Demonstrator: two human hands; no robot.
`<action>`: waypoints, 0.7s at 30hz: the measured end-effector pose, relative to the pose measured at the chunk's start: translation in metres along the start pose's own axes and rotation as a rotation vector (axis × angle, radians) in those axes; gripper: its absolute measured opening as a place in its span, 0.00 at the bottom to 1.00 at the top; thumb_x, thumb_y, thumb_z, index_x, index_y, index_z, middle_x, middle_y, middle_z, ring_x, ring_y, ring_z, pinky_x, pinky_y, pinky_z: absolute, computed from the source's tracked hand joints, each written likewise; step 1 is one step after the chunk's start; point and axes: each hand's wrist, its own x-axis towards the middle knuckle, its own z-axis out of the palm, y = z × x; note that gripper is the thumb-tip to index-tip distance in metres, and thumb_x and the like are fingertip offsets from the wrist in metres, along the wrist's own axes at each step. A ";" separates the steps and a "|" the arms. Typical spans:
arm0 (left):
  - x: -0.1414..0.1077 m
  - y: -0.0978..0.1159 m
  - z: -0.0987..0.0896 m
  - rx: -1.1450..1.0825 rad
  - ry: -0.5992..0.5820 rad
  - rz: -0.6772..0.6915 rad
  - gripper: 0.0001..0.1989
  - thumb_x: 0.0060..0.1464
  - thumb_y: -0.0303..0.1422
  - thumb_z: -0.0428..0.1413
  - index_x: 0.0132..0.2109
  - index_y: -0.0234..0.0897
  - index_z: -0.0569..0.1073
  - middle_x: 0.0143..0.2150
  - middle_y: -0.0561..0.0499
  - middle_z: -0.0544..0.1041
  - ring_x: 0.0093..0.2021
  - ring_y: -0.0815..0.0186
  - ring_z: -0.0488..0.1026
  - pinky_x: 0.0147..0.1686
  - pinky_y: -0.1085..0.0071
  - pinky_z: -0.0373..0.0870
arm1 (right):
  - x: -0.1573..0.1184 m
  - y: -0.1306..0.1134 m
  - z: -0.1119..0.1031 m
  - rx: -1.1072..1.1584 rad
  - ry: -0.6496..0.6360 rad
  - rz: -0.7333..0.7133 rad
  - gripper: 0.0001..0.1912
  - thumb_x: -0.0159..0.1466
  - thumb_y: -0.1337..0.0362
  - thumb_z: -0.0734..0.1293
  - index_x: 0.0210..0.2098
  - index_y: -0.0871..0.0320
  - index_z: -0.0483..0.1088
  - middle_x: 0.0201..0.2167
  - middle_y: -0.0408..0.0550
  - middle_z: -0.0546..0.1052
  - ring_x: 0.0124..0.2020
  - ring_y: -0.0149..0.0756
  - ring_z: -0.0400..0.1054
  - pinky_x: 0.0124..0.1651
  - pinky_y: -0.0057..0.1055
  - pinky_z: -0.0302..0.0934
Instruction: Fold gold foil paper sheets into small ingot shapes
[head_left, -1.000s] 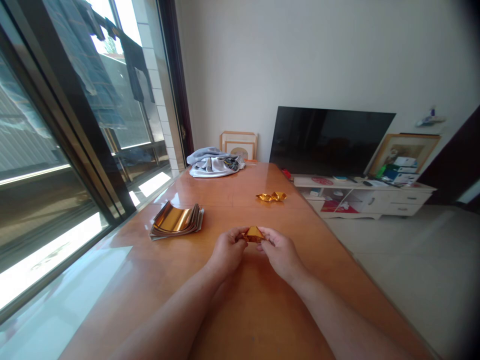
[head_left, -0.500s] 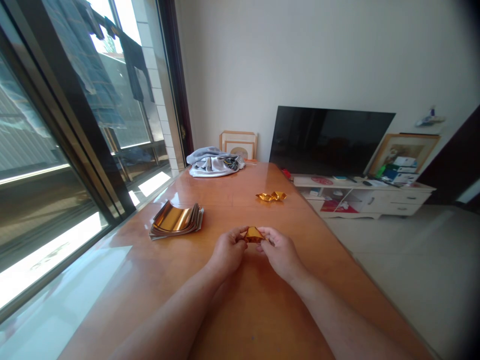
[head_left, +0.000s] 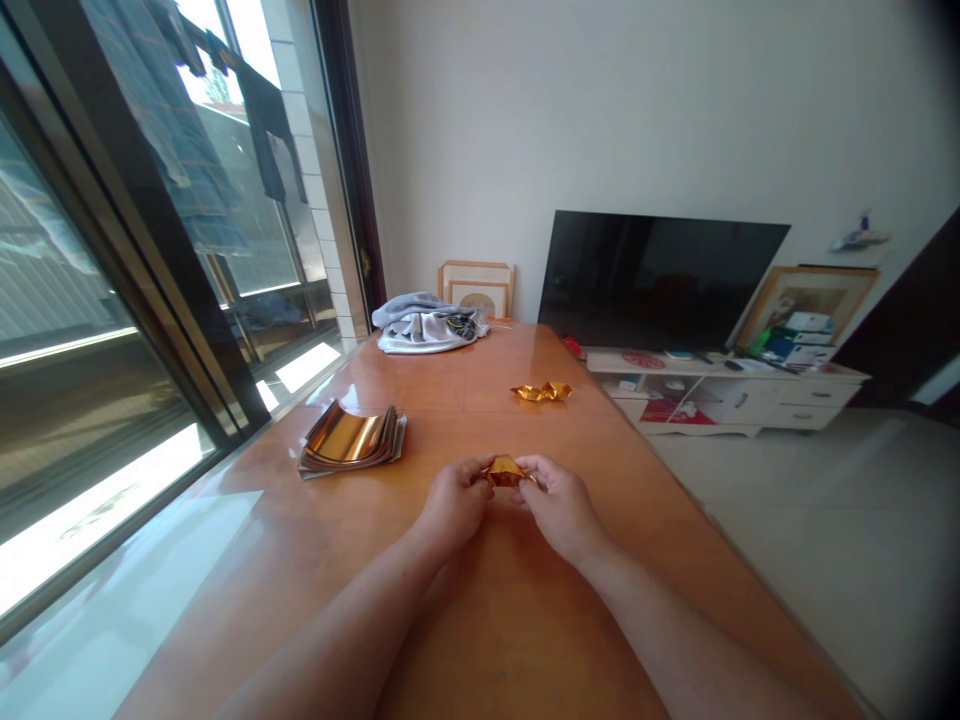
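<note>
Item: one folded gold foil piece (head_left: 504, 471), pinched at the fingertips between my left hand (head_left: 454, 505) and right hand (head_left: 562, 510), both closed on it, above the wooden table (head_left: 525, 640). Also: foil sheet stack (head_left: 351, 441), off to my left.

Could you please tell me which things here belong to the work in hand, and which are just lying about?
In use: left hand, right hand, folded foil, foil stack, two folded pieces.
Lying about: grey cloth, television, picture frame.

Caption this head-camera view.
Left hand and right hand pinch folded gold foil over a table, near a foil stack.
</note>
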 end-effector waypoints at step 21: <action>0.000 0.002 -0.002 0.010 0.026 -0.033 0.26 0.46 0.23 0.50 0.52 0.37 0.81 0.42 0.50 0.83 0.40 0.62 0.76 0.40 0.72 0.70 | -0.001 -0.006 -0.001 -0.005 -0.005 0.016 0.12 0.60 0.63 0.65 0.41 0.56 0.76 0.36 0.45 0.81 0.35 0.37 0.76 0.38 0.32 0.70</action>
